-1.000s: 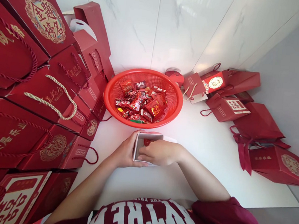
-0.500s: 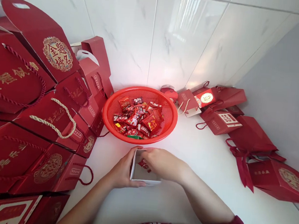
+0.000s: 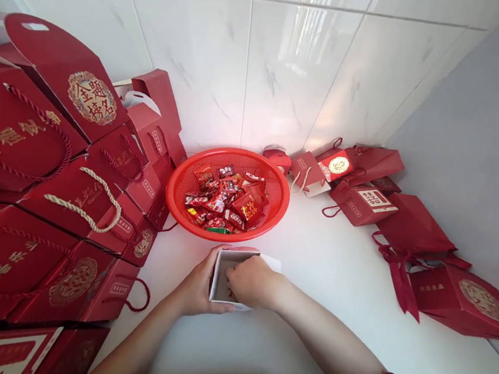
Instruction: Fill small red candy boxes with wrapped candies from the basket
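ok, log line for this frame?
left hand: holding open box | right hand: inside box | red basket: wrapped packets, beyond box | red boxes: both sides

Head-worn view, facing forward and down

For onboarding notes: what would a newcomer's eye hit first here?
Probably the bright red basket of wrapped packets, at the centre. Next, the red gift boxes stacked along the left side. Below the basket, the left hand holds a small open box, the right hand dipping inside.
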The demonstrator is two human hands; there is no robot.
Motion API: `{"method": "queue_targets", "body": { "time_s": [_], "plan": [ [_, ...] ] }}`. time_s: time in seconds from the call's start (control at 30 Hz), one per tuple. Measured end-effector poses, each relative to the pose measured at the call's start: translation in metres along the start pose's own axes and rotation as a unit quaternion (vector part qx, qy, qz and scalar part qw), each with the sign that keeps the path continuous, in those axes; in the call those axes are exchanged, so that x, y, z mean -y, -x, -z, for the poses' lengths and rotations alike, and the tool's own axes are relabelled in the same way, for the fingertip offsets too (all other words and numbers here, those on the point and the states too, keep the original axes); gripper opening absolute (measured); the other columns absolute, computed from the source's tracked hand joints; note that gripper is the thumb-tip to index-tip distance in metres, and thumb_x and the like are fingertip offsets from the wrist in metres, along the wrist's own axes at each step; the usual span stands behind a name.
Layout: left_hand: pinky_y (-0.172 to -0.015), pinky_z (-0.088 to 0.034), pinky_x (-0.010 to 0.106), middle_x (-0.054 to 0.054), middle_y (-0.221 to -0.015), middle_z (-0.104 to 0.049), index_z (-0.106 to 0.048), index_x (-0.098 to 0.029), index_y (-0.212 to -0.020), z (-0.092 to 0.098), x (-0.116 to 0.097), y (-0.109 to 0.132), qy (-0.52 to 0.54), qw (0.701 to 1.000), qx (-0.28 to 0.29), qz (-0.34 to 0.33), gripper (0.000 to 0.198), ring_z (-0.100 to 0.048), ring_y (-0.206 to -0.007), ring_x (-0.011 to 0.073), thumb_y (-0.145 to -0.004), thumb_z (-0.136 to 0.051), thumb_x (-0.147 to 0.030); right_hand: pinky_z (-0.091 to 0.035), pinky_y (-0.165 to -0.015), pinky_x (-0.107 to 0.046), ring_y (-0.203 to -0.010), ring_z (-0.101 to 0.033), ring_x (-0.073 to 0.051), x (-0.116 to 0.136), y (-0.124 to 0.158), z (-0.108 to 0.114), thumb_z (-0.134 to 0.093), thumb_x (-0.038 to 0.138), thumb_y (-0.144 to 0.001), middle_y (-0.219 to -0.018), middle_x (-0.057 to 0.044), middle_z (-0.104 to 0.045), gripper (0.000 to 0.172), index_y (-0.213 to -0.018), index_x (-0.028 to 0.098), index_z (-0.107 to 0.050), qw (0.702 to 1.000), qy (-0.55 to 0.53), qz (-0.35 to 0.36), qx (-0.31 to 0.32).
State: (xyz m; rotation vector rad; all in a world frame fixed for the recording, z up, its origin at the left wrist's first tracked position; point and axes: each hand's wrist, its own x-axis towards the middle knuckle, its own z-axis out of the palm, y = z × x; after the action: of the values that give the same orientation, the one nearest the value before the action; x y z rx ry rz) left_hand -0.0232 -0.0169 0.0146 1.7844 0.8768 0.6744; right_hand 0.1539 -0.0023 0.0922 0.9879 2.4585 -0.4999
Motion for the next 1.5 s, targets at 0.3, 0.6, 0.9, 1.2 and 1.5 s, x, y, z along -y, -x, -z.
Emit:
{"method": "queue_targets", "body": {
  "time_s": [0.3, 0.6, 0.9, 1.2, 1.5],
  "plan": [
    [-0.108, -0.043, 0.053, 0.017, -0.143, -0.048, -0.022, -0.025, -0.145, 0.001, 0.003, -0.003, 0.017, 1.000, 0.014, 0.018, 0.113, -0.051, -0.131, 0.0382, -0.057, -0.089, -0.049, -0.054, -0.067, -0.036, -0.084, -0.073, -0.029, -0.002, -0.001, -0.003, -0.059, 0.026, -0.092, -0.098, -0.017, -0.075, 0.031, -0.117, 0.009, -0.068, 1.000, -0.014, 0.024, 0.008],
    [-0.109, -0.041, 0.055, 0.019, -0.145, -0.046, -0.023, -0.024, -0.145, 0.000, 0.002, -0.005, 0.031, 1.000, 0.006, -0.001, 0.108, -0.049, -0.133, 0.0388, -0.062, -0.088, -0.048, -0.045, -0.059, -0.027, -0.073, -0.069, -0.023, -0.019, 0.004, -0.001, -0.061, 0.019, -0.087, -0.086, -0.011, -0.074, 0.016, -0.094, 0.013, -0.074, 0.997, -0.034, 0.058, -0.031],
    [-0.112, -0.039, 0.055, 0.017, -0.147, -0.046, -0.027, -0.025, -0.144, -0.006, 0.002, -0.006, 0.068, 0.997, -0.015, -0.021, 0.105, -0.046, -0.138, 0.0361, -0.062, -0.088, -0.049, -0.042, -0.066, -0.021, -0.072, -0.057, -0.013, -0.078, 0.058, 0.024, -0.055, 0.024, -0.096, -0.083, 0.000, -0.066, 0.013, -0.105, 0.017, -0.061, 0.866, -0.313, 0.058, -0.386],
    [-0.109, -0.041, 0.054, 0.018, -0.145, -0.048, -0.023, -0.026, -0.148, -0.004, 0.003, -0.001, 0.052, 0.998, -0.016, -0.014, 0.107, -0.049, -0.133, 0.0368, -0.064, -0.088, -0.044, -0.037, -0.111, -0.039, -0.138, -0.044, -0.024, -0.103, -0.005, 0.031, -0.029, 0.017, -0.102, -0.148, -0.015, -0.049, 0.045, -0.143, 0.013, -0.048, 0.857, -0.187, -0.189, -0.442],
    [-0.111, -0.039, 0.052, 0.016, -0.147, -0.048, -0.024, -0.026, -0.147, -0.002, 0.003, 0.001, 0.023, 1.000, -0.010, -0.017, 0.108, -0.048, -0.135, 0.0358, -0.062, -0.089, -0.039, -0.057, -0.083, -0.037, -0.091, -0.068, -0.020, -0.108, -0.065, 0.060, -0.066, 0.029, -0.095, -0.103, -0.007, -0.070, 0.018, -0.102, 0.013, -0.069, 0.987, -0.105, -0.110, -0.043]
  ]
}}
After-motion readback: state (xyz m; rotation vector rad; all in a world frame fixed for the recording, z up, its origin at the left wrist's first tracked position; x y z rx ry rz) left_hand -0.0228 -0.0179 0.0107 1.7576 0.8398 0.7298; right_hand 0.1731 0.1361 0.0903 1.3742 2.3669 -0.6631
